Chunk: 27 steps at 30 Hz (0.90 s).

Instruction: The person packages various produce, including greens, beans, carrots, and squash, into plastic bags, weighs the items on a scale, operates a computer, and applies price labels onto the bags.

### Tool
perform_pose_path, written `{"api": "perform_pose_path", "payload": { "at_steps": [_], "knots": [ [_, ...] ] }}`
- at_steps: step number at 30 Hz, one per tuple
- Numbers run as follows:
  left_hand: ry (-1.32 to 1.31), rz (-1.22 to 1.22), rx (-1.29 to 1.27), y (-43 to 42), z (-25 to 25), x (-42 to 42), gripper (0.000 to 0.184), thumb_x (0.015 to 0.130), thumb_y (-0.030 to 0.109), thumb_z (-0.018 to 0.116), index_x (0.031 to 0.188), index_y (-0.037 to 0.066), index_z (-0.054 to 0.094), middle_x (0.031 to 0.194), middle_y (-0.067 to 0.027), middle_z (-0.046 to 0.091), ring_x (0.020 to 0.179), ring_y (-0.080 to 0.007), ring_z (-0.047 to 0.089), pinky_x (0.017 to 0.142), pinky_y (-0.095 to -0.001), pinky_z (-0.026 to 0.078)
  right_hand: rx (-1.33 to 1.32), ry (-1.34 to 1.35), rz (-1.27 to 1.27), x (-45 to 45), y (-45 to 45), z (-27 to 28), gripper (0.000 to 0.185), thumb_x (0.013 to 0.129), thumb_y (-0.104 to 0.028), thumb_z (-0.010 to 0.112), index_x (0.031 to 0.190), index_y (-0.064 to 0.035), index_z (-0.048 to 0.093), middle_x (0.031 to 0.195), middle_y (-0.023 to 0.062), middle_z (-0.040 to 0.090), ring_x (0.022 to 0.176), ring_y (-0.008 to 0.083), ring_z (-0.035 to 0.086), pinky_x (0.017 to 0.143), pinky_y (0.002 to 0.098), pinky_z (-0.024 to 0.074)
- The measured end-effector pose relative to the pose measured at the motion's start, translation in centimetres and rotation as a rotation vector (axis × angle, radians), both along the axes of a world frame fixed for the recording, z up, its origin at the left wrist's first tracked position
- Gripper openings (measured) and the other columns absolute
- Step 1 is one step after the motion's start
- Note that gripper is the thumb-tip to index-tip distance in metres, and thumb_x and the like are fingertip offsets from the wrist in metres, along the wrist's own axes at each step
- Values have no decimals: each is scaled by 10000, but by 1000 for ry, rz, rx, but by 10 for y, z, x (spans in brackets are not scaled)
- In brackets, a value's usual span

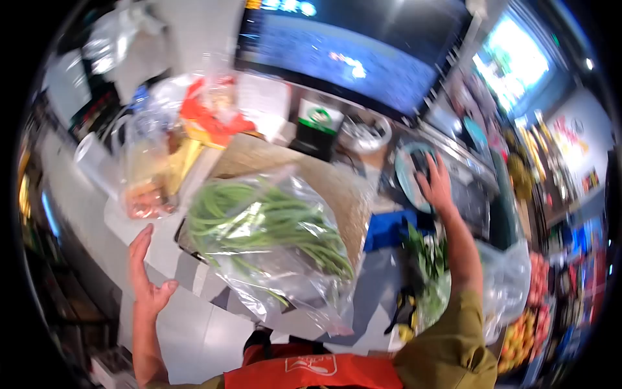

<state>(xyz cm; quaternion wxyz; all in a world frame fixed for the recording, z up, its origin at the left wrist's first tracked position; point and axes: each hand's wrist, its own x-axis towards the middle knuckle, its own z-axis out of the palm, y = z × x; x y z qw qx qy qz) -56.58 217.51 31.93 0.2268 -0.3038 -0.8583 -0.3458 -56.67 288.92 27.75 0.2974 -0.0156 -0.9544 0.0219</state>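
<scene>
A clear plastic bag of long green beans (278, 227) lies on a brown board (337, 185) in the middle of the counter. My left hand (148, 275) is raised left of the bag, fingers and thumb apart, holding nothing. To the right, my right hand (435, 181) reaches over a round pale-blue dish (408, 178), its fingers spread beside a dark object (421, 163). Whether the fingertips touch that object is too blurred to tell.
A large screen (350, 52) stands behind the counter. A clear bag with reddish items (148, 200) and a white roll (96, 162) are at the left. Leafy greens (431, 259) lie beneath my right forearm. Fruit (518, 340) sits at the lower right.
</scene>
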Motion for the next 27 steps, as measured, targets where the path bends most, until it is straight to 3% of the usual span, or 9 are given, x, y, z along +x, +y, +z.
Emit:
{"api": "perform_pose_path", "payload": {
  "at_steps": [5,9,10,14,27],
  "knots": [
    [-256,152,569,0,-77,10,623,946,457,567,1341,-10,449,1294,-156,526,1151,-258,530,984,-394,401,5,-25,-24,5,-6,0,639,908,-332,620,1459,-81,416,1479,314,333,1321,487,383,1089,507,323],
    [-403,183,783,8,-120,13,447,995,340,531,1296,16,463,1245,-121,541,1086,-197,532,975,-356,408,-41,-61,-45,5,-14,5,631,903,-297,616,1454,-65,413,1468,327,333,1323,496,376,1097,508,317],
    [-380,193,793,11,-130,13,358,1016,278,501,1268,24,473,1211,-108,552,1046,-176,533,964,-331,414,-37,-62,-42,5,-13,6,631,901,-293,618,1451,-60,414,1468,329,332,1323,497,377,1098,506,317],
    [-462,222,883,19,-163,10,314,1037,249,468,1244,13,478,1166,-104,565,1014,-165,529,946,-314,426,-20,-55,-30,2,-12,1,628,898,-289,620,1441,-46,419,1463,337,336,1316,504,386,1092,506,329],
    [-426,294,828,28,-175,6,349,1028,300,485,1200,-3,499,1077,-95,581,916,-146,522,864,-296,443,-20,-78,-25,-5,-17,1,602,908,-269,607,1440,-56,421,1455,334,346,1297,502,410,1079,502,346]
  ]
}}
